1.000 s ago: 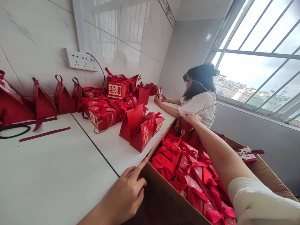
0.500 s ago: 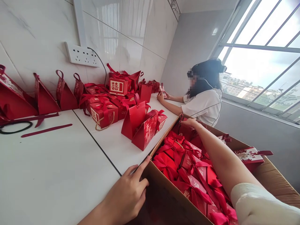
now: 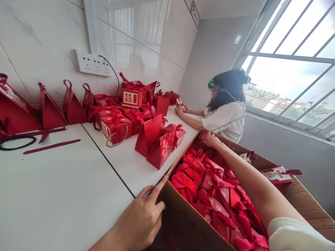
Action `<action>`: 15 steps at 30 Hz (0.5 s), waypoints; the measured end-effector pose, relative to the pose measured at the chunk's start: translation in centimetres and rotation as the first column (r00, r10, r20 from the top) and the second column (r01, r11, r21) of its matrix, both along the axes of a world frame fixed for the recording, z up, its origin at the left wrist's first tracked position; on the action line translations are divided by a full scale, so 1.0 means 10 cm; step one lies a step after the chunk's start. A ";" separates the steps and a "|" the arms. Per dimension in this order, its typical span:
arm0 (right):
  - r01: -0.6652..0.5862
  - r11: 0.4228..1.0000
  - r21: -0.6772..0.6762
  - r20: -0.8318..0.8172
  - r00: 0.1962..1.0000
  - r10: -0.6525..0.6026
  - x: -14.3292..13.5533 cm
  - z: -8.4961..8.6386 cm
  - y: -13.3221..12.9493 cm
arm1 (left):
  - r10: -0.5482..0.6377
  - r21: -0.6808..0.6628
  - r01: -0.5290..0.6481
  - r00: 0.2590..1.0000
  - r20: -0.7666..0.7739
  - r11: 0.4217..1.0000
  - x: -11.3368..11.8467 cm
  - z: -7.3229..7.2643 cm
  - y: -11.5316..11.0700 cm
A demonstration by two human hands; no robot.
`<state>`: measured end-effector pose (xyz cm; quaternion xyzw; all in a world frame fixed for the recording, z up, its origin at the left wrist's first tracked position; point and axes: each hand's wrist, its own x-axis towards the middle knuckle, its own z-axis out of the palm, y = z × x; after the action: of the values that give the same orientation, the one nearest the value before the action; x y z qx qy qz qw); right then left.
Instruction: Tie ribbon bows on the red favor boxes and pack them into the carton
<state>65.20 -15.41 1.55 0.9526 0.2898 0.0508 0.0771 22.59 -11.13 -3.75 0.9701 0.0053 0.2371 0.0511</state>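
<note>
My left hand (image 3: 142, 211) grips the near corner of a large cardboard box (image 3: 178, 202), its index finger laid along the rim. Inside the box lie many red gift boxes (image 3: 220, 205) tied with ribbon bows. My right hand (image 3: 212, 140) reaches across them into the far corner, its fingers closed on a red gift box (image 3: 203, 137), mostly hidden by the hand and the rim. On the white table beside the carton stand red triangular gift boxes (image 3: 162, 148).
Red ribboned boxes (image 3: 132, 98) are piled against the tiled wall, below a power strip (image 3: 92, 63). Triangular boxes (image 3: 52, 108) line the left, near a dark red strip (image 3: 52, 146) and a black loop (image 3: 18, 143). Another person (image 3: 225, 111) handles a small box beyond the carton.
My right hand has shifted slightly down and its fingers now show more clearly, with a bit of red at their tips. My left hand stays on the carton's corner.
</note>
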 end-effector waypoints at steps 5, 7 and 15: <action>-0.019 1.000 -0.010 0.072 0.997 0.020 -0.17 -0.19 -0.10 | 0.010 -0.004 -0.010 1.000 0.001 1.000 0.01 -0.01 0.00; -0.015 0.999 -0.029 0.064 0.998 0.017 -0.18 -0.21 -0.09 | 0.003 -0.010 -0.003 1.000 0.009 1.000 0.01 -0.01 0.00; -0.080 0.996 0.050 0.084 0.994 0.076 -0.53 0.13 -0.11 | -0.016 0.014 0.016 0.999 0.038 1.000 0.07 -0.15 0.04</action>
<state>59.94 -16.54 2.85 0.9394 0.3220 0.1006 0.0616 23.24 -10.68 -5.22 0.9658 -0.0051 0.2549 0.0463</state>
